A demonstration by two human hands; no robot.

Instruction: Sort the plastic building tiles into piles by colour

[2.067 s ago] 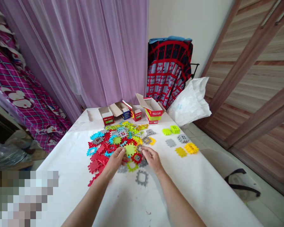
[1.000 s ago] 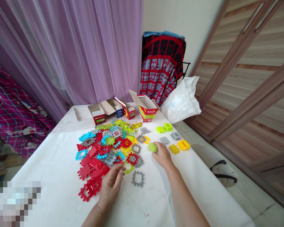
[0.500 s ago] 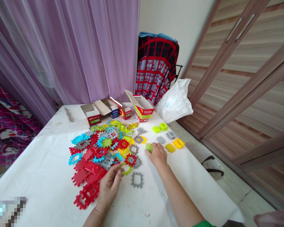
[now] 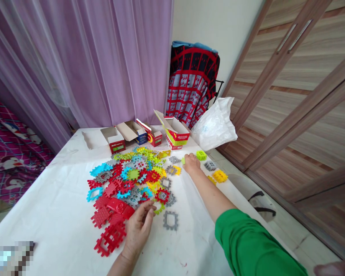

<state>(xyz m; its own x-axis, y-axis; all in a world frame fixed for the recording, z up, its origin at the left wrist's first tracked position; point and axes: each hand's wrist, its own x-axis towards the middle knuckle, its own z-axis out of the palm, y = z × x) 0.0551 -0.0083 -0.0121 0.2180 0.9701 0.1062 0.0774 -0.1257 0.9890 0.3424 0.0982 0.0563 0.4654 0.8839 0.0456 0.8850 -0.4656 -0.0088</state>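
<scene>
A heap of flat toothed plastic tiles (image 4: 132, 180) in red, blue, green, yellow and grey lies on the white table (image 4: 60, 191). My left hand (image 4: 139, 228) rests flat at the heap's near edge, fingers loosely apart, touching red pieces (image 4: 110, 230). My right hand (image 4: 192, 163) reaches far forward, its green sleeve (image 4: 247, 245) showing, with a lime green tile (image 4: 183, 160) under its fingers beside a stacked green tile (image 4: 201, 155). Whether it still grips the tile is unclear. Grey (image 4: 210, 165) and yellow (image 4: 220, 176) tiles lie sorted to the right.
Several small opened cardboard boxes (image 4: 149, 134) line the table's far edge. A white plastic bag (image 4: 215, 122) sits at the far right corner before a red-black cloth (image 4: 192, 84). A single grey tile (image 4: 170, 220) lies near me. The table's right edge drops to the floor.
My right hand took a green tile from the heap and carried it forward and right to the sorted green tiles. My left hand drew back to the heap's near edge and stayed.
</scene>
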